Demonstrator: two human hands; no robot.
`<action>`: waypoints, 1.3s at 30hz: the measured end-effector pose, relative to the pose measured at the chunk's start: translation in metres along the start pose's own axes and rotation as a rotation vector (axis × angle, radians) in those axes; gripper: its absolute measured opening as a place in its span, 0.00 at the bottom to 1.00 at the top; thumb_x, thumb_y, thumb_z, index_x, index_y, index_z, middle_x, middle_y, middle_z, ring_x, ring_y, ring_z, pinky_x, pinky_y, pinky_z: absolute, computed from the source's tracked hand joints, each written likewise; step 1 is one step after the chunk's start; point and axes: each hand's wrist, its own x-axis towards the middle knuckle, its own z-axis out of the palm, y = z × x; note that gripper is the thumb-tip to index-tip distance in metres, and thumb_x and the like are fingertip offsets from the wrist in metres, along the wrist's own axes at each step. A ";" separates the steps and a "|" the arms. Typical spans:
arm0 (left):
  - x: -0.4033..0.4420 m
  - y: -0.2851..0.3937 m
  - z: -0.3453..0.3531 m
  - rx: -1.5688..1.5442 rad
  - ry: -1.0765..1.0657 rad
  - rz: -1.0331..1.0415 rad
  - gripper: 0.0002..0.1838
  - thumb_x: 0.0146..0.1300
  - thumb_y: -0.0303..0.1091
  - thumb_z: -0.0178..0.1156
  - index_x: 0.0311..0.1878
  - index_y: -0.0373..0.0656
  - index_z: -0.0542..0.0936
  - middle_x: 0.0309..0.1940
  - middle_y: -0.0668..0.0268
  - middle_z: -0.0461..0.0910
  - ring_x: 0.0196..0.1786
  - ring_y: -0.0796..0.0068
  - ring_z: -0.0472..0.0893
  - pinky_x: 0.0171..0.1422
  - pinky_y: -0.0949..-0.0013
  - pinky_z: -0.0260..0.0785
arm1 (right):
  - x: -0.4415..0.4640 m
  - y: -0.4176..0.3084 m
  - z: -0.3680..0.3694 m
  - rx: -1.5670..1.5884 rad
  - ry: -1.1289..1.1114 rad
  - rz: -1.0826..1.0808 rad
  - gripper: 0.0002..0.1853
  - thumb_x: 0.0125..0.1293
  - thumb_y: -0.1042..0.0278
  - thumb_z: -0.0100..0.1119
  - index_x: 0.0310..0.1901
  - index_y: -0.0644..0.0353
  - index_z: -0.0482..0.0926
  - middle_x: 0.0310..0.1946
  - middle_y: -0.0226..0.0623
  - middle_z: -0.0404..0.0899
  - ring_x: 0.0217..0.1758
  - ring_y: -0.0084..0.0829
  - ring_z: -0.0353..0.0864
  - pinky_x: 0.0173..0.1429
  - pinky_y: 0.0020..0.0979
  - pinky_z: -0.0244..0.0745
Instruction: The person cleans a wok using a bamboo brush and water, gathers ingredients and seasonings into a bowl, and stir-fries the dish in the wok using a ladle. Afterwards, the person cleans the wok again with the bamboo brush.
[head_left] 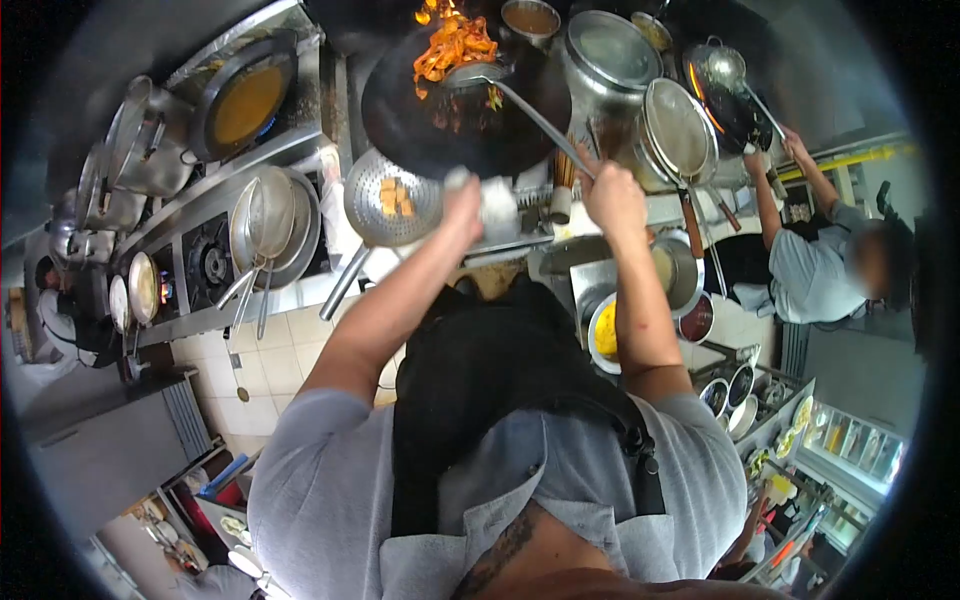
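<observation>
A large black wok (400, 115) stands ahead of me, and reddish-orange pieces of food (457, 48) are at its far side with flames just behind them. At the wok's near edge, my left hand (462, 208) is closed on a white cloth (457, 178); whether it also grips the wok's handle is hidden. My right hand (612, 200) is wrapped round the long handle of a metal ladle (480, 74), whose bowl is over the wok by the food. Left of my left hand, a perforated skimmer (380, 225) carries several golden-brown cubes (396, 197).
Strainers on a pot (678, 128) stand to the right, with a bowl of yellow contents (605, 330) below. On the left are a wok of brown liquid (248, 100), strainers (270, 212) and stacked pots (150, 150). A co-worker (820, 260) holds another ladle (724, 68) at right.
</observation>
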 end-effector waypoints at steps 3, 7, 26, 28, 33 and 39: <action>0.052 0.012 0.005 -0.184 -0.156 -0.061 0.09 0.71 0.29 0.47 0.50 0.35 0.70 0.43 0.51 0.78 0.40 0.50 0.85 0.41 0.43 0.82 | -0.011 -0.008 -0.029 -0.042 -0.130 0.027 0.17 0.69 0.56 0.54 0.58 0.41 0.80 0.42 0.50 0.84 0.47 0.52 0.85 0.51 0.48 0.80; 0.045 0.037 0.028 -0.160 -0.236 -0.091 0.10 0.71 0.27 0.45 0.50 0.33 0.70 0.41 0.51 0.79 0.38 0.50 0.85 0.40 0.43 0.82 | 0.011 -0.009 -0.011 -0.056 -0.207 -0.009 0.16 0.70 0.57 0.53 0.56 0.47 0.80 0.47 0.51 0.83 0.51 0.52 0.84 0.56 0.48 0.78; 0.063 0.034 0.023 -0.141 -0.171 -0.068 0.13 0.69 0.28 0.49 0.52 0.30 0.70 0.40 0.52 0.79 0.38 0.51 0.85 0.39 0.40 0.80 | -0.004 -0.036 -0.013 -0.050 -0.159 0.006 0.15 0.71 0.57 0.52 0.54 0.46 0.81 0.42 0.53 0.84 0.49 0.54 0.84 0.54 0.50 0.78; 0.080 0.016 0.011 -0.209 -0.187 -0.014 0.14 0.68 0.29 0.50 0.52 0.31 0.70 0.43 0.51 0.79 0.37 0.53 0.85 0.39 0.44 0.81 | 0.022 -0.037 0.023 -0.079 -0.112 0.082 0.14 0.72 0.57 0.51 0.55 0.45 0.81 0.41 0.52 0.84 0.47 0.54 0.84 0.53 0.50 0.79; 0.024 -0.032 -0.045 0.045 -0.084 0.171 0.20 0.65 0.28 0.54 0.59 0.29 0.73 0.49 0.55 0.79 0.50 0.65 0.82 0.52 0.62 0.75 | -0.004 -0.035 0.035 0.069 0.086 0.039 0.19 0.69 0.56 0.56 0.61 0.37 0.79 0.39 0.52 0.84 0.42 0.53 0.85 0.49 0.50 0.79; 0.081 0.011 0.000 -0.142 -0.126 -0.028 0.12 0.69 0.31 0.54 0.49 0.32 0.75 0.42 0.53 0.78 0.38 0.56 0.84 0.37 0.49 0.78 | -0.033 -0.033 -0.008 -0.034 -0.094 0.063 0.18 0.68 0.57 0.58 0.59 0.35 0.81 0.39 0.52 0.84 0.43 0.54 0.84 0.48 0.51 0.80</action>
